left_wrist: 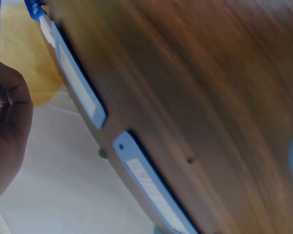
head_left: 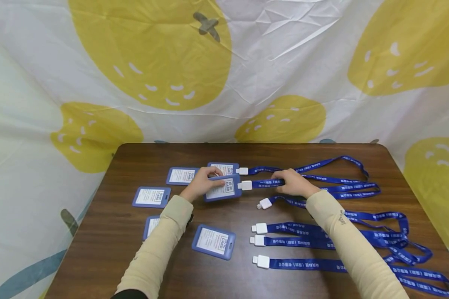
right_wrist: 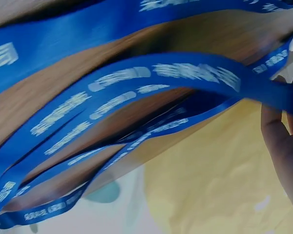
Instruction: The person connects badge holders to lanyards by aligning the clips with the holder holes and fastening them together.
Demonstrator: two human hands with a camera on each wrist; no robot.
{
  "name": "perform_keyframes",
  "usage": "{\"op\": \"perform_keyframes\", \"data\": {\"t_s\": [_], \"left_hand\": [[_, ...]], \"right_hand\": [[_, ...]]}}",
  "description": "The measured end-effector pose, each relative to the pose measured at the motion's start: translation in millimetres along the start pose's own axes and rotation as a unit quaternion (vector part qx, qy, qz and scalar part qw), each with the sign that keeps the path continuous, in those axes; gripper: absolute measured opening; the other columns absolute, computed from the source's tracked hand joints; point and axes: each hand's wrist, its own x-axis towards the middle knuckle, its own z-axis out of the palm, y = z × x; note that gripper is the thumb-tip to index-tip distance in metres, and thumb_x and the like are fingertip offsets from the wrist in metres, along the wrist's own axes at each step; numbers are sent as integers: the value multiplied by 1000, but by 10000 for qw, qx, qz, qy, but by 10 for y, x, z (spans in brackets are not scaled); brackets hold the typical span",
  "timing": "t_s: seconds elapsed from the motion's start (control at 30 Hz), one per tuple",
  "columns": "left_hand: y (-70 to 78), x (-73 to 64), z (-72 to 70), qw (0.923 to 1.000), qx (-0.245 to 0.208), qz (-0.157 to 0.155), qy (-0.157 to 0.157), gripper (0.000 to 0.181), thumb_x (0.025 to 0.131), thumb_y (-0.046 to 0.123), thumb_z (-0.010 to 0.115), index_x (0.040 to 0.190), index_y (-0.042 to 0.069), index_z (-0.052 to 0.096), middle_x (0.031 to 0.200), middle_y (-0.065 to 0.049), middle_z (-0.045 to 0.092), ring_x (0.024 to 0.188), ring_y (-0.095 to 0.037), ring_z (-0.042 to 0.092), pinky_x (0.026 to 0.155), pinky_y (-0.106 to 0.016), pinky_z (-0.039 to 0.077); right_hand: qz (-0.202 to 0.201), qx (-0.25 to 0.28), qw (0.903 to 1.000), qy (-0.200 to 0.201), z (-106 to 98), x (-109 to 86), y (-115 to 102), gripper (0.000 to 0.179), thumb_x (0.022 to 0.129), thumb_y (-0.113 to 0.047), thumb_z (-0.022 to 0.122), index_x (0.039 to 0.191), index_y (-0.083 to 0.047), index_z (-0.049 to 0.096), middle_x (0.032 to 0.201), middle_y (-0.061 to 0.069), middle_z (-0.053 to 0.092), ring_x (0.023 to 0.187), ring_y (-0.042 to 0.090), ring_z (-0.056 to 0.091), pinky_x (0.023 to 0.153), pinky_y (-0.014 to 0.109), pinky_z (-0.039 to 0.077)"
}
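My left hand point(head_left: 203, 182) pinches a blue card holder point(head_left: 220, 190) with a white ID card inside, raised over the table. A white clip point(head_left: 246, 185) sits at the holder's right edge, joined to a blue lanyard point(head_left: 263, 184). My right hand point(head_left: 293, 182) grips that lanyard to the right of the clip. In the right wrist view, the lanyard strap point(right_wrist: 195, 73) runs out from the fingers in a loop. Just behind the held holder lies another card holder point(head_left: 218, 167), with a white clip point(head_left: 242, 170) and lanyard at its right edge.
More card holders lie on the brown table point(head_left: 112, 249): one at the back point(head_left: 179, 175), one at left point(head_left: 151, 197), one near the front point(head_left: 214, 242) and one partly under my left sleeve point(head_left: 149, 226). Several lanyards point(head_left: 303, 264) with white clips spread at right. A patterned cloth point(head_left: 284, 62) hangs behind.
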Motion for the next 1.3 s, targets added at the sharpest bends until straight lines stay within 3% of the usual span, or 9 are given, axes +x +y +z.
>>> {"op": "perform_keyframes", "data": {"t_s": [0.3, 0.5, 0.6, 0.77, 0.87, 0.97, 1.17, 1.23, 1.3], "left_hand": [[-104, 31, -90, 9974, 686, -209, -96, 16, 70, 4, 75, 81, 0, 63, 70, -3, 56, 61, -12, 45, 58, -25, 37], [-128, 76, -108, 9923, 1196, -265, -202, 17, 70, 7, 76, 80, 0, 64, 75, -5, 59, 68, -15, 48, 64, -27, 39], [-126, 92, -94, 9809, 1913, -209, -280, 20, 70, 12, 76, 82, 1, 65, 79, -7, 61, 72, -18, 51, 67, -30, 42], [-115, 108, -28, 9439, 3275, -182, -391, 25, 74, 20, 73, 93, 4, 67, 93, -12, 66, 82, -27, 60, 72, -39, 48], [-129, 112, 13, 9233, 3816, -116, -422, 28, 77, 21, 69, 100, 5, 66, 100, -13, 65, 90, -30, 61, 75, -43, 48], [-155, 109, 41, 9095, 4138, 45, -401, 28, 79, 21, 67, 103, 5, 65, 101, -13, 65, 93, -31, 60, 76, -45, 47], [-171, 81, 58, 9009, 4331, 167, -247, 30, 80, 19, 65, 106, 5, 64, 101, -14, 63, 92, -34, 58, 76, -49, 46], [-160, 70, 50, 9016, 4317, 213, -176, 31, 80, 19, 65, 108, 5, 63, 102, -15, 62, 93, -33, 57, 76, -48, 46], [-133, 51, 34, 9076, 4188, 309, -58, 30, 81, 18, 65, 107, 4, 63, 103, -15, 62, 94, -33, 57, 77, -47, 46]], "right_hand": [[283, -88, 9995, -67, -97, -117, 101, 24, 76, -1, 65, 99, 3, 63, 92, 14, 64, 81, 26, 58, 74, 44, 47], [498, -110, 9987, 0, -116, -136, 168, 22, 75, 1, 64, 97, 2, 63, 90, 14, 64, 82, 28, 58, 74, 45, 46], [589, -262, 9979, 16, -84, -137, 220, 20, 75, 0, 64, 96, 1, 63, 89, 13, 64, 82, 29, 58, 76, 46, 46], [662, -533, 9964, -10, -15, -139, 264, 19, 76, -2, 64, 95, 0, 63, 91, 14, 64, 85, 30, 58, 80, 47, 45], [719, -702, 9949, 34, 7, -144, 252, 20, 76, -2, 64, 96, 0, 64, 93, 15, 64, 88, 32, 59, 81, 47, 45], [769, -858, 9933, 96, 12, -154, 230, 21, 76, 0, 64, 96, 0, 64, 95, 16, 64, 89, 32, 59, 82, 47, 44], [715, -1048, 9913, 344, -8, -200, 179, 21, 76, 1, 64, 97, 1, 64, 95, 15, 64, 89, 32, 59, 81, 46, 45], [618, -1073, 9911, 480, -17, -213, 163, 20, 75, 1, 65, 96, 1, 64, 94, 15, 64, 89, 32, 59, 81, 46, 45], [532, -1050, 9913, 590, -24, -226, 147, 20, 75, 0, 66, 95, 1, 64, 94, 14, 64, 90, 33, 59, 81, 46, 45]]}}
